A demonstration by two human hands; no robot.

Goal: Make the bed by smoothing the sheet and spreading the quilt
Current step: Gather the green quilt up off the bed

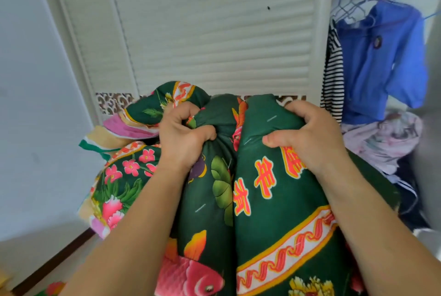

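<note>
Head view: nearest the camera, the dark green quilt hangs bunched in thick folds, its long axis running from the lower edge up and away to both hands. Red-and-yellow Chinese characters run along the right fold; 年 and 有 seem legible, the rest is creased. Farther up, the left hand and right hand each clench a gathered ridge, side by side and about equally near. Spreading, I judge, means drawing them apart. Beyond stand a louvred door and a hanging blue shirt.
</note>
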